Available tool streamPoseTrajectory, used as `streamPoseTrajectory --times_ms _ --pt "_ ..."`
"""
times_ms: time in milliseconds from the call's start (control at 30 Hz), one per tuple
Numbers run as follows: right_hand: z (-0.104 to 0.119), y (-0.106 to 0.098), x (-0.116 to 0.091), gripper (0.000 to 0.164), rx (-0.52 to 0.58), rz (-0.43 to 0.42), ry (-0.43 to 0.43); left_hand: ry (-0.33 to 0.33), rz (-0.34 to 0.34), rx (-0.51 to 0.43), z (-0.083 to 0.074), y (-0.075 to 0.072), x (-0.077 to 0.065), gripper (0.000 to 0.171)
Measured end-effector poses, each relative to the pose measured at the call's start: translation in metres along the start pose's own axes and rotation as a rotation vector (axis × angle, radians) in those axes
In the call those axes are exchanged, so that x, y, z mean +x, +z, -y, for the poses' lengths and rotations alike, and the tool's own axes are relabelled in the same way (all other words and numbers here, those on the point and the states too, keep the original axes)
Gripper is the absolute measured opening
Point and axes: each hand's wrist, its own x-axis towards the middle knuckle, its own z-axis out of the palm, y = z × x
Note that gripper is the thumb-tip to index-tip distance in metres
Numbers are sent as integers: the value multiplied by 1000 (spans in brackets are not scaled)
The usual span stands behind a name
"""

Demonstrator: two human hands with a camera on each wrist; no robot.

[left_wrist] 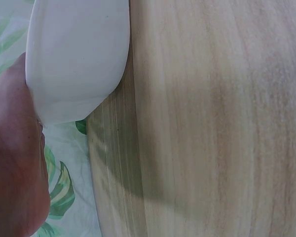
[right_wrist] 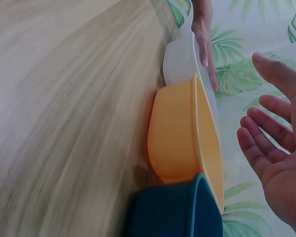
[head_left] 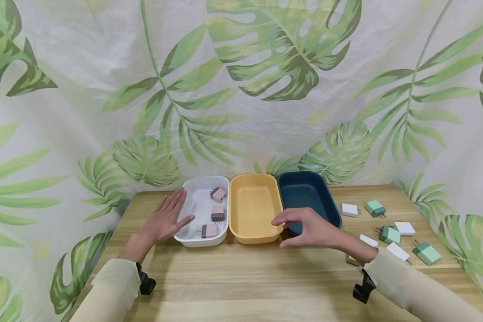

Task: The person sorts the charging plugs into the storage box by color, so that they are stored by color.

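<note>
My left hand point(head_left: 163, 219) rests on the left rim of a white tray point(head_left: 201, 243), its fingers straight. Inside that tray lie three pink-and-grey plug chargers, one of them a charger point(head_left: 218, 194) near the back. My right hand point(head_left: 306, 227) hovers over the front edges of a yellow tray point(head_left: 252, 210) and a dark blue tray point(head_left: 306, 192). Its fingers are loosely curved and nothing is between them, as the right wrist view also shows. Only the white tray's side and part of the left hand point(left_wrist: 15, 153) appear in the left wrist view.
On the table's right side lie several loose chargers, among them a white charger point(head_left: 349, 209) and a green charger point(head_left: 426, 253). My right forearm partly covers some of them. The three trays stand side by side on the wooden table point(head_left: 241, 286), before a leaf-patterned cloth point(head_left: 265, 125).
</note>
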Motion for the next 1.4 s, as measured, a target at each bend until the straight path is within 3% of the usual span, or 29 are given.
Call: streamPoseTrajectory --times_ms 667,933,1167,1400 --pt "-3 -17 -56 47 76 34 10 8 9 -16 0 -2 -1 94" --pt "-1 -26 -76 44 4 58 70 9 9 -6 0 -1 -1 94" --pt "-1 -34 -95 43 27 79 124 4 19 -5 -1 -2 0 95" --pt "-11 -40 -115 47 9 54 113 1 26 -11 -2 -2 0 95"
